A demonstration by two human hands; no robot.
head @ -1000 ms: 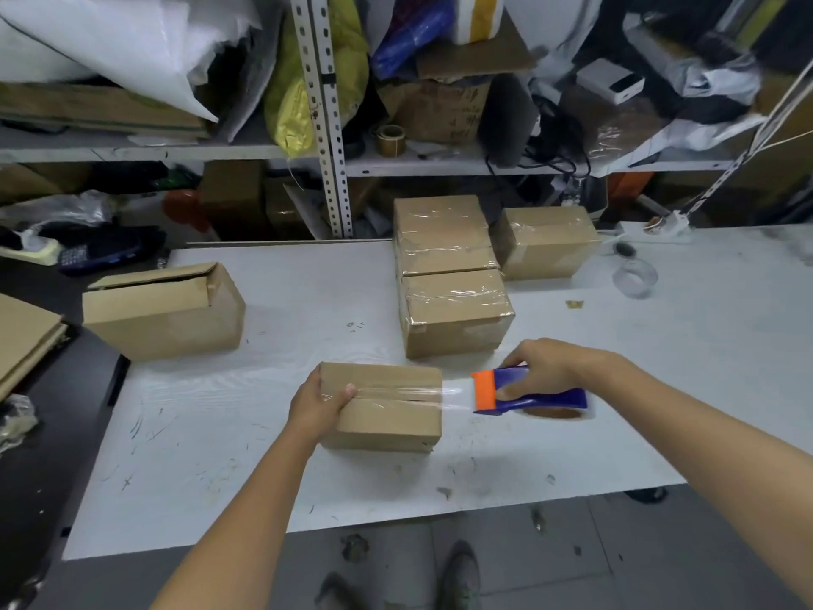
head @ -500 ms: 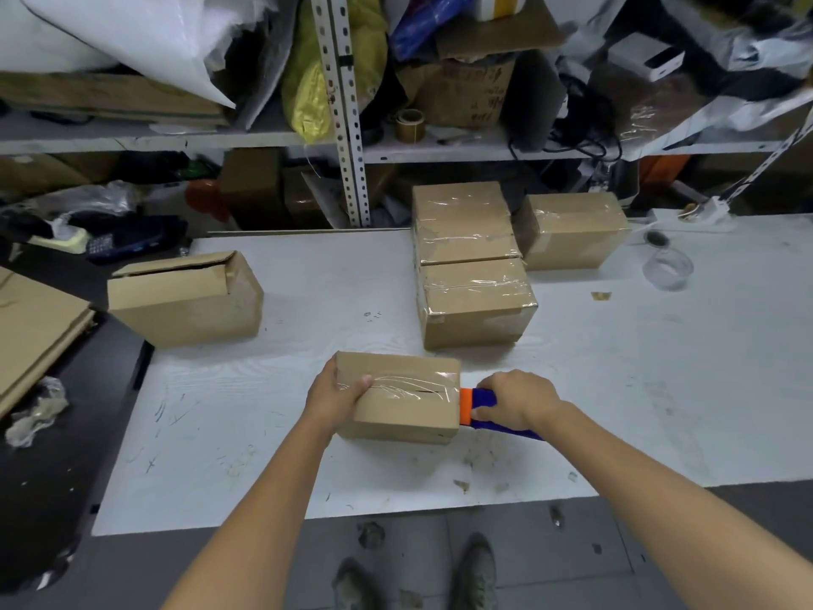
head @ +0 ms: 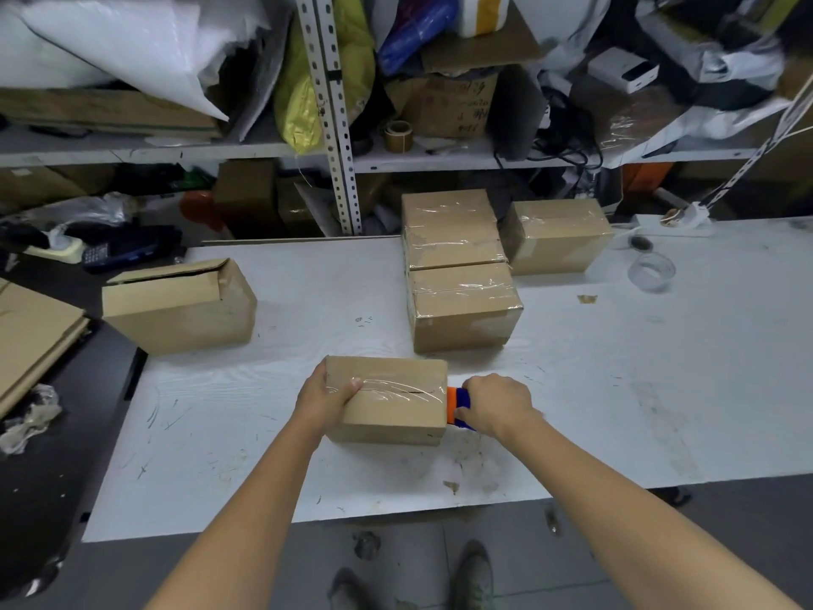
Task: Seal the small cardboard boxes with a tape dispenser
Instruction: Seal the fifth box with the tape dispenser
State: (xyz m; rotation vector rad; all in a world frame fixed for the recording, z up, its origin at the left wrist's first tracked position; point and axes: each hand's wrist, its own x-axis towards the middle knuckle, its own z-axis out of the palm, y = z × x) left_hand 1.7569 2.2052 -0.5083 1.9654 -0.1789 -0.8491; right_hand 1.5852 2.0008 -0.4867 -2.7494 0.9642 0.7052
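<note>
Cardboard box [head: 396,418] is sitting near the front edge of the white table [head: 616,389], with clear tape [head: 396,386] lying across its top. Left hand [head: 323,400] is gripping its left end. Right hand [head: 495,405] is clenching the orange-and-blue tape dispenser [head: 457,402], apparently against the box's right end; the contact is partly hidden.

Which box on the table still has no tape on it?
The lone box far left, its top flap lifted and bare; every other box shows glossy tape.
</note>
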